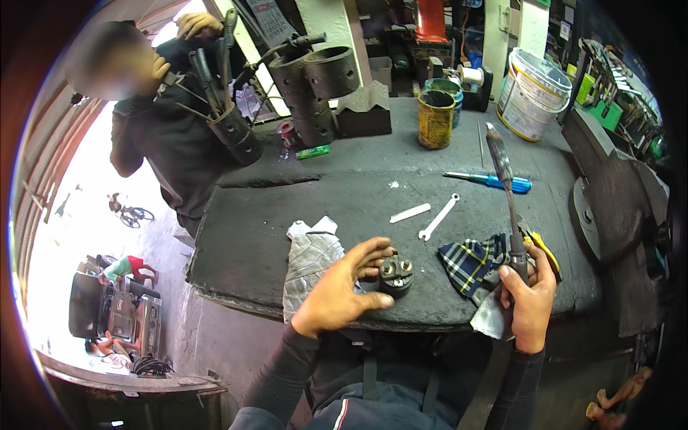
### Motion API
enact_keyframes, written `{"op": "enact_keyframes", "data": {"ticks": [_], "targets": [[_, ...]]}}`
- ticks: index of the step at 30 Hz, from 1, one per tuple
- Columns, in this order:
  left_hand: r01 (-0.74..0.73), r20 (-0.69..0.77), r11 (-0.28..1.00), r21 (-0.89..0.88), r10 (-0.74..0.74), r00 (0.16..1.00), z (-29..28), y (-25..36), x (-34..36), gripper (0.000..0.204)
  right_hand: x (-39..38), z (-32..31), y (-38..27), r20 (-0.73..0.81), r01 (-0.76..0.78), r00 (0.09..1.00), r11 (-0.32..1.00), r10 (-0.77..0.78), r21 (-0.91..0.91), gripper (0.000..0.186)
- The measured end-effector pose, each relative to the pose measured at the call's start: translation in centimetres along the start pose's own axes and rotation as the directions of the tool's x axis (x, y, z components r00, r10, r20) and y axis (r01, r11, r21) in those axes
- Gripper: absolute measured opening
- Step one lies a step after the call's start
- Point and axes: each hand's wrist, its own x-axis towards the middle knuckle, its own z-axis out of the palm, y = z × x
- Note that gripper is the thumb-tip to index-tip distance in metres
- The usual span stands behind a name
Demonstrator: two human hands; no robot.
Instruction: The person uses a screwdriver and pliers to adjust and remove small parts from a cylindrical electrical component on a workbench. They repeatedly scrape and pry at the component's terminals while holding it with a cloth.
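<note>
A small round black part [396, 277] with two brass-coloured studs on top stands near the bench's front edge. My left hand [344, 287] curves beside it, thumb and fingers apart; whether the fingertips touch it I cannot tell. My right hand [529, 297] is closed round the dark handle of what looks like a soldering iron [499, 159], its thin shaft and broad worn head pointing up and away. Under that hand lie a dark plaid cloth [469, 264] and yellow-handled pliers [546, 251]. A grey cloth [312, 258] lies left of my left hand.
On the bench [251, 222] lie a wrench [438, 217], a white strip [410, 213] and a blue-handled screwdriver [494, 181]. Behind stand a yellow can [436, 120], a white bucket [534, 97] and metal cylinders [308, 93]. A vise-like iron block [609, 186] is right; another person [165, 136] stands far left.
</note>
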Motion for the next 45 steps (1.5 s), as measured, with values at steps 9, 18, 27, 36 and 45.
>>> {"op": "enact_keyframes", "data": {"ticks": [9,18,27,36,45], "targets": [[-0.006,-0.386,0.92,0.393,0.171,0.906,5.0,-0.6,-0.4,0.077,-0.1,0.2,0.1,-0.012,0.018,1.0,1.0,-0.018,0.004,0.057],[-0.108,-0.263,0.957,0.268,0.18,0.948,2.0,-0.5,-0.8,0.115,0.0,0.3,0.1,0.003,0.04,0.999,0.998,-0.04,-0.048,0.058],[-0.196,-0.174,0.974,0.116,0.214,0.961,0.8,-1.5,-0.1,0.102,-0.2,-0.1,-0.3,0.022,0.024,0.999,0.999,-0.023,-0.022,0.045],[-0.065,-0.29,0.868,0.493,0.234,0.928,2.3,-0.9,-0.3,0.079,-1.6,-8.1,-7.8,0.205,0.432,0.899,0.701,-0.387,-0.568,0.044],[-0.256,-0.048,0.884,0.392,0.297,0.954,1.0,-1.1,1.0,0.072,-2.6,-6.6,-16.2,0.686,0.772,0.583,0.035,-0.436,-0.635,0.049]]}}
